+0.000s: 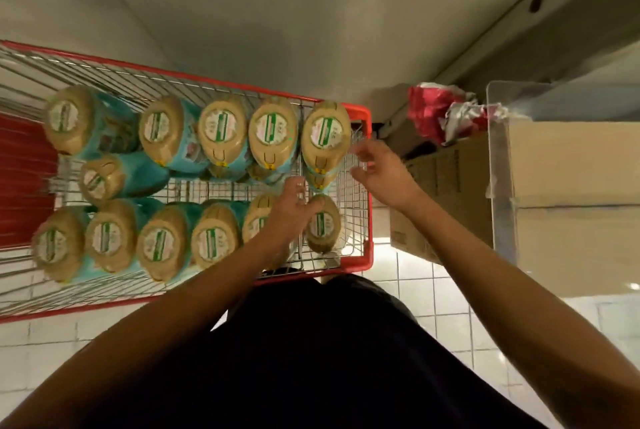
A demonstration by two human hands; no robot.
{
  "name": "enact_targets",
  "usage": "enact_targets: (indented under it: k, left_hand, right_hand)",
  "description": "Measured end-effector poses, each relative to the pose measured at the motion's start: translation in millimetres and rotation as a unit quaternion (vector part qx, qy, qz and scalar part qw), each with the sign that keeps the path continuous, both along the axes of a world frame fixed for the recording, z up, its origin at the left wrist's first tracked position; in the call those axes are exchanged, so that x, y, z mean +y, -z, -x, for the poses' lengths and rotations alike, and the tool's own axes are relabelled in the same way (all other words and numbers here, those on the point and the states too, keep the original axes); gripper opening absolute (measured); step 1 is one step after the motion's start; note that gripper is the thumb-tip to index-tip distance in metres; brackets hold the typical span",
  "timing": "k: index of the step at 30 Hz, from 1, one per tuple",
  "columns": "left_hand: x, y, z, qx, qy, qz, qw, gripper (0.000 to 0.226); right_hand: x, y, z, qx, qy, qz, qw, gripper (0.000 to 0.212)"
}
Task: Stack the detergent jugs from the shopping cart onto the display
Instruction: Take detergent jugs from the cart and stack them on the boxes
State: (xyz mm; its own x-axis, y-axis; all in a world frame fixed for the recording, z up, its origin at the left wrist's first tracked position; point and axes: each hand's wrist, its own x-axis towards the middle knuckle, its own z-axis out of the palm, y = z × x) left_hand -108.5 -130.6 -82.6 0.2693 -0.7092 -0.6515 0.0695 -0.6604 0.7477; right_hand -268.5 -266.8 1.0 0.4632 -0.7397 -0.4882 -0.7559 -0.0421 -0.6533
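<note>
A red-rimmed wire shopping cart (368, 214) holds teal detergent jugs with tan oval ends (273, 131), packed in two rows along its length. Every jug turns its tan end, with a round white-and-green label, up toward the camera. The teal bodies run down and away into the basket, so the long axis of each points at the cart floor. The ovals lie with their longer span across the cart.

The left hand (292, 207) is down in the near row at the cart's right end, lying over one jug's tan end, just beside the last jug in that row (322, 224). Its fingers are curled near the wire – whether they actually have hold of a jug cannot be told. The right hand (381, 169) hovers at the cart's right rim, beside the end jug of the far row (325, 131), fingers spread and loose, holding nothing; motion blurs it.

The left forearm hides part of the jug under it, and the lower jugs between the rows show only in slivers. Label print is too small to read. Right of the cart stand brown cardboard boxes (446, 179), a clear plastic panel (498, 169) and crumpled red-and-white wrapping (436, 110), on a white tiled floor (433, 290).
</note>
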Motion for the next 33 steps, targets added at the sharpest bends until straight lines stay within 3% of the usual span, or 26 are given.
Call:
enact_targets:
  k: [5,9,13,15,20,27,33]
  left_hand:
    - [-39.5,25.9,0.6,-0.052,0.021,-0.034,0.998,0.096]
    - [-57.6,43.1,7.6,-0.091,0.017,-0.005,0.996,0.094]
    - [-73.6,53.9,9.7,-0.1,-0.002,-0.001,0.995,0.101]
    - [-79.9,59.1,13.1,-0.113,-0.014,-0.008,0.993,0.106]
    - [-88.3,72.2,22.0,-0.165,-0.055,-0.006,0.985,0.106]
    - [-69.0,69.9,27.7,-0.107,-0.096,0.033,0.989,0.102]
    - [-35.9,41.2,18.4,-0.13,-0.07,0.074,0.986,0.097]
  right_hand:
    - [-64.2,28.6,-27.8,0.097,-0.148,0.044,0.983,0.08]
    - [-106.3,54.9,-48.3,0.159,-0.311,0.13,0.928,0.092]
    - [-137.6,81.8,-69.3,0.212,-0.447,0.14,0.858,0.129]
    - [-149.1,92.2,-73.1,0.208,-0.473,0.13,0.846,0.144]
    - [-165.7,108.1,-64.8,0.166,-0.475,0.138,0.853,0.149]
    - [-148.2,100.3,-48.9,0.102,-0.448,0.145,0.876,0.14]
    - [-130.4,77.1,-29.6,0.035,-0.4,0.106,0.91,0.136]
